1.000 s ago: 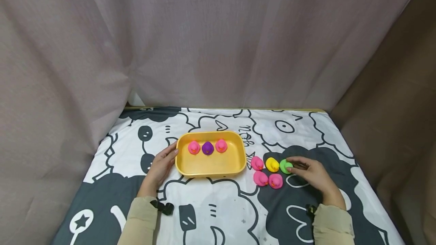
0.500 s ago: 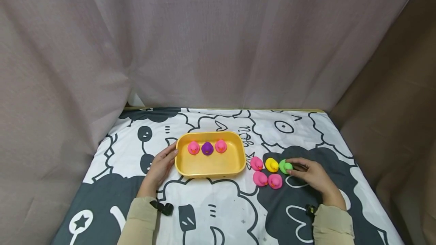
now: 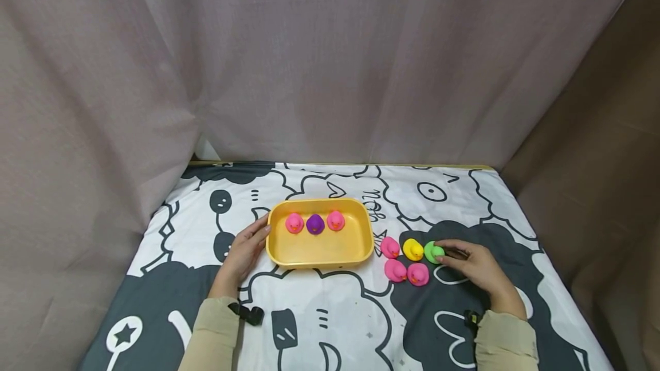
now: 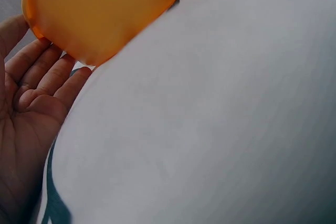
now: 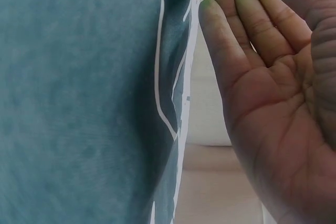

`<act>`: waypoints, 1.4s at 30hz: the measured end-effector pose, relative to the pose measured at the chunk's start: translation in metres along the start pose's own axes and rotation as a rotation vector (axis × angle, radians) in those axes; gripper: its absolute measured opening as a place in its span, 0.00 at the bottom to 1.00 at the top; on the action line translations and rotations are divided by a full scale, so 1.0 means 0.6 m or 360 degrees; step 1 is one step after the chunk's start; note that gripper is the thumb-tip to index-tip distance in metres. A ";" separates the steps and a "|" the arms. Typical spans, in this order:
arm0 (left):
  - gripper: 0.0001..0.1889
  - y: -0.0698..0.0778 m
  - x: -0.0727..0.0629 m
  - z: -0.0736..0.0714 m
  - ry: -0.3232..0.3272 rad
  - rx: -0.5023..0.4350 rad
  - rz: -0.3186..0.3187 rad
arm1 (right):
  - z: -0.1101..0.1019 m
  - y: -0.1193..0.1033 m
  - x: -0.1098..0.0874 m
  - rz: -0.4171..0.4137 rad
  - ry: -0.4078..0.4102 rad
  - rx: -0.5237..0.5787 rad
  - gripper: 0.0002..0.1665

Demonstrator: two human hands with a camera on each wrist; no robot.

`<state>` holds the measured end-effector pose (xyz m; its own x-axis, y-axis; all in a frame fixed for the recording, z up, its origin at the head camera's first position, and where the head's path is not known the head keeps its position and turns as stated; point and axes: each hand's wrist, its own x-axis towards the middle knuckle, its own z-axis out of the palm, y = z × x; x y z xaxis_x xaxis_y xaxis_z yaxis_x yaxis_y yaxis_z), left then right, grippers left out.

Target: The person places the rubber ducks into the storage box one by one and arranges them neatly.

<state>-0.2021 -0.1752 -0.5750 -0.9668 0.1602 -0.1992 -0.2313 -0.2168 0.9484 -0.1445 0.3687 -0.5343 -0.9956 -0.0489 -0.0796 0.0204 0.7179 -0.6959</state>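
Observation:
A shallow yellow tray (image 3: 319, 256) stands mid-table with two pink rubber ducks (image 3: 336, 221) and a purple rubber duck (image 3: 315, 224) in a row inside. My left hand (image 3: 246, 251) holds the tray's left end, thumb at the rim and fingers against the outside. In the left wrist view those fingers (image 4: 55, 74) lie along the tray wall (image 4: 105, 19). My right hand (image 3: 476, 265) holds a green rubber duck (image 3: 433, 252) between thumb and fingers. The right wrist view catches only part of the green duck at the fingertips (image 5: 210, 9).
Left of the green duck sit a yellow rubber duck (image 3: 413, 249) and a pink duck (image 3: 390, 247). Two more pink ducks (image 3: 418, 274) sit in front of them. The patterned cloth (image 3: 330, 302) covers the table, and curtains (image 3: 330, 73) hang behind and at both sides.

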 end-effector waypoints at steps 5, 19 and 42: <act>0.25 0.001 0.000 0.001 0.0008 -0.0006 -0.0006 | -0.001 -0.003 0.000 0.0018 -0.0001 -0.0004 0.27; 0.25 -0.002 0.002 0.002 0.0046 0.0019 -0.0009 | -0.003 -0.009 -0.003 0.0040 0.0076 -0.0043 0.28; 0.26 0.000 0.002 0.003 0.0036 0.0038 -0.0005 | -0.015 -0.050 0.026 -0.0069 0.0117 -0.0036 0.27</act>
<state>-0.2028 -0.1733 -0.5749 -0.9683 0.1389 -0.2075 -0.2320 -0.1935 0.9533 -0.1615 0.3524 -0.5083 -0.9995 -0.0301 0.0033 -0.0243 0.7317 -0.6812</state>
